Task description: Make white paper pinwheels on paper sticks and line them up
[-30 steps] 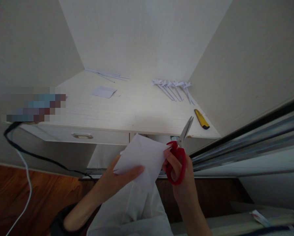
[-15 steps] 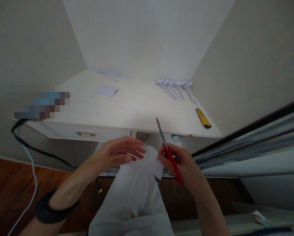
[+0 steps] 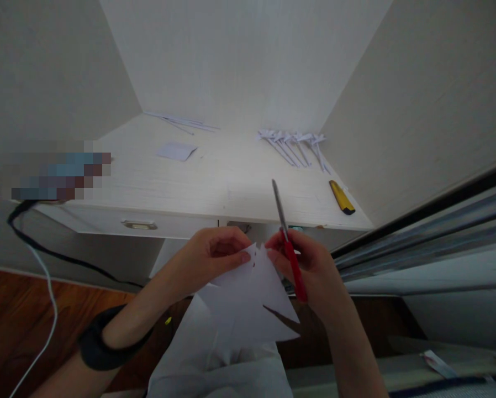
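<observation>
Desk (image 3: 215,188): pale wood-grain top set in a three-walled alcove; its front edge runs just beyond both hands, and the middle of the top is bare.
Walls: smooth and off-white, closing the desk in on the left, back and right.
Floor (image 3: 16,309): dark reddish wood on the left, crossed by a black cable (image 3: 66,260).
Paper (image 3: 248,298): a thin white sheet held in the air below the desk edge, over the lap; its outline is pointed, with a narrow cut notch on the lower right side.
Left hand (image 3: 215,257): thumb and fingers pinched together on the paper's top edge; a dark band sits on the wrist.
Right hand (image 3: 306,265): fingers curled tight around the red handle of the scissors (image 3: 287,243), touching the paper's upper right corner.
Scissors: grey blades together, pointing up over the desk edge.
Knife (image 3: 341,197): yellow and black, lying near the right wall.
Strips (image 3: 293,146): folded white paper pieces in a row at the back right.
Slip (image 3: 177,150): small flat white piece, back left.
</observation>
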A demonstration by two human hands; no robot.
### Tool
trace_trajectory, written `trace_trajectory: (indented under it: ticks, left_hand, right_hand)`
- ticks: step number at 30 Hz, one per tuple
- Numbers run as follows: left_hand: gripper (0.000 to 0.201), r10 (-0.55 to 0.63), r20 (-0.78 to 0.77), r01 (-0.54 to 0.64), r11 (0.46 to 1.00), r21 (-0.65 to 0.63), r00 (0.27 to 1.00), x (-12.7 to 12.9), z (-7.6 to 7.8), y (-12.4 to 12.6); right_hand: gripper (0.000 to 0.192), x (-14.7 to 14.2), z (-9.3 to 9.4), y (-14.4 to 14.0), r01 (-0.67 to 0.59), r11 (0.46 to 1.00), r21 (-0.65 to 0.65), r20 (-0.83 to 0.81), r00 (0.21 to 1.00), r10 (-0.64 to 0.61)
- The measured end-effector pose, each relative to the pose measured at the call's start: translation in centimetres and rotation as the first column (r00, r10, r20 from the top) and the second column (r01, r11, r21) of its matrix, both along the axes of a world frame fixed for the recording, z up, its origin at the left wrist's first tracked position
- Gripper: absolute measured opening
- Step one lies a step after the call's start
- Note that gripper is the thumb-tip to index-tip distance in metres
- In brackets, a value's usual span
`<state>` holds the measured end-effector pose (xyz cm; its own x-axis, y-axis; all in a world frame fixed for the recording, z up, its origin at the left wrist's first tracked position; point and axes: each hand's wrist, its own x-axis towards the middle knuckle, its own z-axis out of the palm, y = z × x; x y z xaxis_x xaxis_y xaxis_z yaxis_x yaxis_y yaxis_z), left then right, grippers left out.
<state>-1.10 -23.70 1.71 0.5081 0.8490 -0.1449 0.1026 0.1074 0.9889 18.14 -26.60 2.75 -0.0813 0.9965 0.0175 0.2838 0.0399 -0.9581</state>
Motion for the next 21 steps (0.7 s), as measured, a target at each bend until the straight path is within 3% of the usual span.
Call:
trace_trajectory:
  ticks: [4, 12, 21]
  left_hand:
    - [0.013, 0.044, -0.053, -0.041, 0.998, 0.052, 0.998, 0.3, 0.3, -0.3]
    - [0.013, 0.045, -0.155, -0.009, 0.974, 0.224, 0.987, 0.9, 1.4, -0.8]
    - [0.013, 0.061, -0.190, -0.015, 0.971, 0.239, 0.980, 0.9, 1.7, -1.1]
  right_hand:
    - [0.009, -0.1, 0.4, -0.4, 0.117, 0.993, 0.027, -0.066, 0.991, -0.115]
    - [0.002, -0.8, 0.0, -0.8, 0.012, 0.998, 0.059, -0.037, 0.999, -0.010]
    - [0.006, -0.7, -0.5, -0.9, 0.052, 0.997, 0.051, -0.071, 0.996, -0.049]
